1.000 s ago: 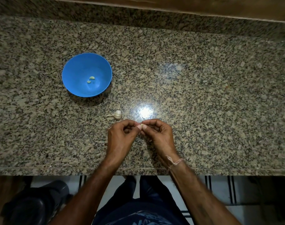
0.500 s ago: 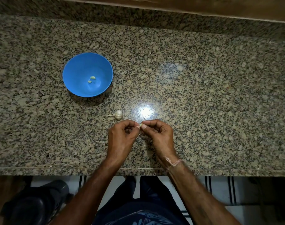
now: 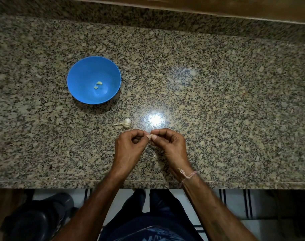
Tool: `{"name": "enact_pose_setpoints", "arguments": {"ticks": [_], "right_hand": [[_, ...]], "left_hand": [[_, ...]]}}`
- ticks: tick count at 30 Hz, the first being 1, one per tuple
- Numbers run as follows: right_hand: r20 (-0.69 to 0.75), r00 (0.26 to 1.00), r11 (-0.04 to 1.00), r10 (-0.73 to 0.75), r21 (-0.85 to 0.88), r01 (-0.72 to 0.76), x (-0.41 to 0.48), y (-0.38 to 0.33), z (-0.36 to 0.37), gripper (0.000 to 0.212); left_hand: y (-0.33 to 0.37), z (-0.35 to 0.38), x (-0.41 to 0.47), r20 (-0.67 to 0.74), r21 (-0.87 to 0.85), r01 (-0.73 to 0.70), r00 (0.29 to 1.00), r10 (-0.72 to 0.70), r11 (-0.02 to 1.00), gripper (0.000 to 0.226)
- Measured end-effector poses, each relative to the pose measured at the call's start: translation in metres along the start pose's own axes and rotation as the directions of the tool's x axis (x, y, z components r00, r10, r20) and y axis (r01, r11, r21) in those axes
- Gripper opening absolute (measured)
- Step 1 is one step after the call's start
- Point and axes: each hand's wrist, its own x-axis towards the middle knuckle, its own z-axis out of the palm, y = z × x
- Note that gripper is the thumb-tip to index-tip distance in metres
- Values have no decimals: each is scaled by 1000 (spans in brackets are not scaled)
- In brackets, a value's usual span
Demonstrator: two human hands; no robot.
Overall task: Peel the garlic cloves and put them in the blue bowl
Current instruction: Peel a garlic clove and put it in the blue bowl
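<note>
My fingers [image 3: 152, 138] of both hands meet tip to tip on one clove [image 3: 151, 136], pale and pinkish, mostly hidden between the thumbs and forefingers. Left hand [image 3: 131, 146] curled tight, thumb and forefinger pinching the clove's left end; other fingers folded into the palm. Right hand [image 3: 171, 145] curled the same way, thumb pressed on the clove's right end, nail showing (can't tell how much skin is off the clove). Both hands hover just over the worktop [image 3: 217, 101], near its front edge; a thread band [image 3: 187, 176] sits on my right wrist.

Just beyond my left hand, up and to the left, a garlic bulb [image 3: 126, 123] lies on its side on the worktop, stem pointing left, close to the knuckles but not touching them. A small pale scrap [image 3: 155, 156] lies on the worktop between my wrists, too small to identify. Bright light glare on the stone just right of the bulb.

Farther out, up-left, the bowl [image 3: 82, 94] sits upright on the worktop, well apart from my hands. Two peeled cloves [image 3: 97, 84] lie in its bottom, near each other, the larger above the smaller.

Worktop is speckled granite, wood strip along the back. Below the front edge: my dark trousers, tiled floor, a dark rounded object [image 3: 38, 216] at lower left (can't tell what).
</note>
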Motion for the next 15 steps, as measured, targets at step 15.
{"name": "enact_pose_setpoints", "arguments": {"ticks": [15], "right_hand": [[92, 986, 955, -138, -251, 157, 5, 6, -3, 21]], "left_hand": [[-1, -8, 4, 12, 31, 20, 1000, -20, 999, 5]]}}
